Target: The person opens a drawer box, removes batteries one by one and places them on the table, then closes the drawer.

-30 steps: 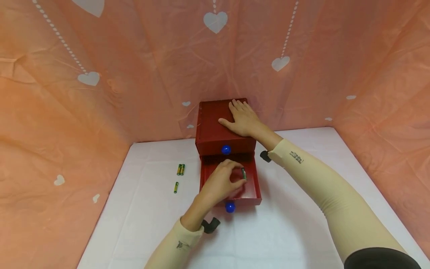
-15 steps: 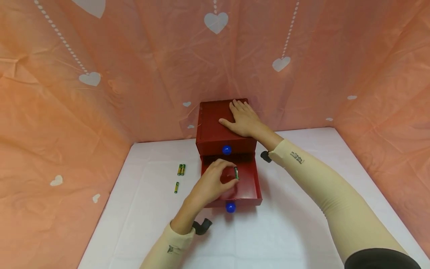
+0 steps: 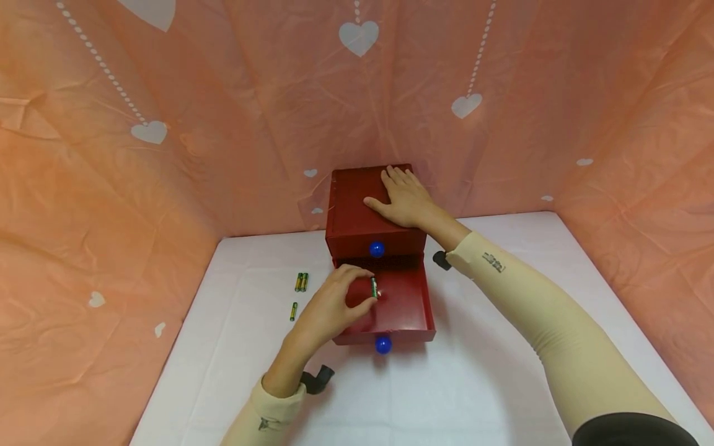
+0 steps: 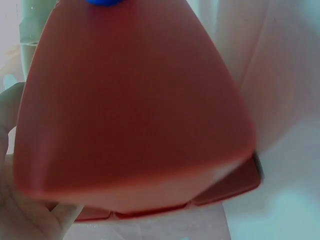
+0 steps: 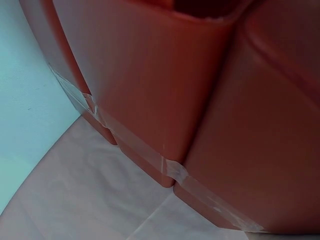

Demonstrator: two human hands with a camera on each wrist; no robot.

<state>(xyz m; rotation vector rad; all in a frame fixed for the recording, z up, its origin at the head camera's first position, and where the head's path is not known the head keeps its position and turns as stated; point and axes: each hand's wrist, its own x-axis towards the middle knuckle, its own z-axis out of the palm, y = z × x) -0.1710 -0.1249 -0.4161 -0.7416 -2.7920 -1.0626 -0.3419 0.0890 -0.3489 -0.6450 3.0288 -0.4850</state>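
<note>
Left hand [image 3: 329, 305] pinches one battery [image 3: 374, 287] over the open lower drawer [image 3: 404, 306].
The right hand [image 3: 406, 199] lies spread on the red cabinet [image 3: 352, 204]; firm pressure there should prevent sliding, and a careful pinch at both ends should avoid dropping.

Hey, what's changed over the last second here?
The left hand, pinching a battery, moved leftward over the open lower drawer. Nothing was newly gripped or let go. The right hand stayed on the red cabinet; the three other batteries stayed on the table.
</note>
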